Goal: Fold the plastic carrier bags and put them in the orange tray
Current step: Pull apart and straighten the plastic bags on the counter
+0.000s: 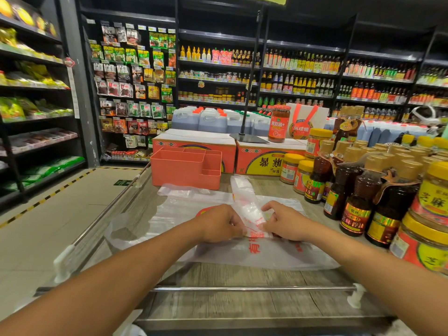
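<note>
Head view, one frame. I saw both hands down on the wooden display table (pixel 242 304), close together near the middle. The left hand (pixel 219 223) had its fingers curled shut, pinching the left edge of a folded strip of clear plastic bag (pixel 247 204) with red print. The right hand (pixel 287 220) pinched the strip's right edge, thumb and forefinger closed on the plastic, the other fingers bent. The strip ran from between the hands away toward the far side.

Under the hands lay more carrier bags (pixel 261 253), spread flat, clear with red characters, reaching to the near rail (pixel 242 289).

The orange tray (pixel 185 169) stood at the far side of the table, left of centre, apart from the hands; I could see no bag in its visible compartments. Sesame oil bottles (pixel 356 204) and jars crowded the right side. Cartons (pixel 261 161) stood just behind the tray.
</note>
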The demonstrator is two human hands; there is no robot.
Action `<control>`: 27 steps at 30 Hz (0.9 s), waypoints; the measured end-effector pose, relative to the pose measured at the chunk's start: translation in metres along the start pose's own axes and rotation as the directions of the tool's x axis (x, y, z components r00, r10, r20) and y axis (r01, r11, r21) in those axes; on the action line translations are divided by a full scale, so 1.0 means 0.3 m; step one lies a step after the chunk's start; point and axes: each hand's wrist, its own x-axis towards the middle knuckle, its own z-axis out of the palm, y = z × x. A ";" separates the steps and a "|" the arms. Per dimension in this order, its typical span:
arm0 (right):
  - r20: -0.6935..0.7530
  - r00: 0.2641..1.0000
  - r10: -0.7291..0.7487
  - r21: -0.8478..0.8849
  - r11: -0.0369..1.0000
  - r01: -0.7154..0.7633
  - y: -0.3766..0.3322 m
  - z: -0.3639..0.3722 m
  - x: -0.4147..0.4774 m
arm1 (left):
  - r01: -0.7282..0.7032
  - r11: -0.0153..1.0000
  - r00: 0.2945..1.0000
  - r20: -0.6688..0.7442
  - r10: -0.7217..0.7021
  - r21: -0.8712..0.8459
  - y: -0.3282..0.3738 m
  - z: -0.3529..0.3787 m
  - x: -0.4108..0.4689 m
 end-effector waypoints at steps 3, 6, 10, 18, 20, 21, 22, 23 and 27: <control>-0.002 1.000 -0.019 0.049 0.999 0.019 0.017 -0.002 0.005 | 0.071 0.997 0.997 -0.021 -0.072 -0.037 0.006 0.003 0.001; -0.023 0.997 -0.073 0.041 0.996 0.074 0.027 0.002 0.002 | 0.144 0.986 0.988 -0.041 -0.147 -0.083 0.022 0.008 0.005; -0.010 0.993 -0.121 -0.089 0.989 0.120 0.018 0.016 0.001 | 0.203 0.974 0.975 -0.068 -0.211 -0.104 0.044 0.005 0.000; -0.016 0.989 -0.147 -0.175 0.974 0.142 0.021 0.022 0.008 | -0.159 0.926 0.971 -0.112 0.209 0.343 0.061 0.000 -0.035; -0.017 0.986 -0.163 -0.199 0.967 0.156 0.024 0.026 0.007 | -0.218 0.878 0.975 0.066 0.210 0.427 0.067 0.020 -0.033; -0.023 0.987 -0.161 -0.228 0.962 0.151 0.027 0.026 0.006 | -0.209 0.867 0.976 0.145 0.160 0.453 0.065 0.031 -0.034; -0.032 0.987 -0.159 -0.275 0.951 0.144 0.029 0.024 0.004 | -0.193 0.861 0.973 0.205 0.106 0.471 0.060 0.038 -0.036; -0.040 0.984 -0.172 -0.325 0.934 0.150 0.031 0.023 0.000 | -0.179 0.858 0.968 0.243 0.066 0.481 0.057 0.041 -0.040; 0.038 0.968 -0.247 -0.545 0.807 0.228 0.030 0.019 -0.015 | -0.161 0.855 0.957 0.291 0.013 0.493 0.051 0.038 -0.041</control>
